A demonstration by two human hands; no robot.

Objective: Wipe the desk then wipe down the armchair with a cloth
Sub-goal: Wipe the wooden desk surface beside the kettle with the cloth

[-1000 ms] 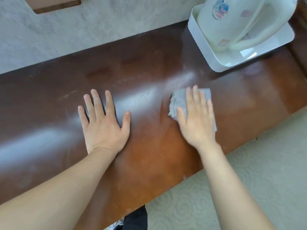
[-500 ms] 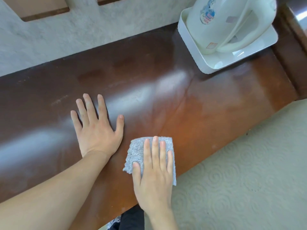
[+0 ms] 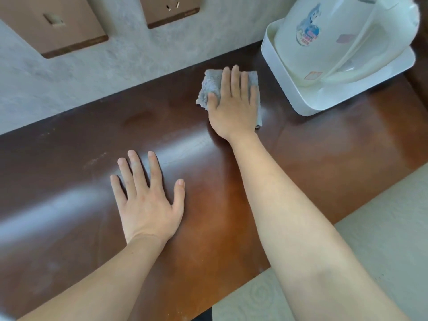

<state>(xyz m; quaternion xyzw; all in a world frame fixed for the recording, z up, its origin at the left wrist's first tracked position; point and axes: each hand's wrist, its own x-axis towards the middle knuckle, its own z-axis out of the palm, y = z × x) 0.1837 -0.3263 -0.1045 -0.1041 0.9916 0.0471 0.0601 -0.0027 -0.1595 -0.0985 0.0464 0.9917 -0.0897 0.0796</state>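
Observation:
A glossy brown wooden desk (image 3: 312,154) runs across the view. My right hand (image 3: 234,105) lies flat on a folded grey cloth (image 3: 210,86), pressing it to the desk at the far edge by the wall, just left of the white tray. My left hand (image 3: 148,202) rests flat on the desk nearer to me, fingers spread, holding nothing. The armchair is not in view.
A white electric kettle (image 3: 333,33) stands in a white tray (image 3: 308,105) at the desk's far right. Behind the desk is a grey wall (image 3: 69,79) with a switch plate (image 3: 53,22) and a socket plate (image 3: 171,8). Pale patterned carpet (image 3: 382,228) lies below the desk's near edge.
My right hand has pushed the cloth from the desk's near edge away to the far edge beside the tray. My left hand has stayed flat in place.

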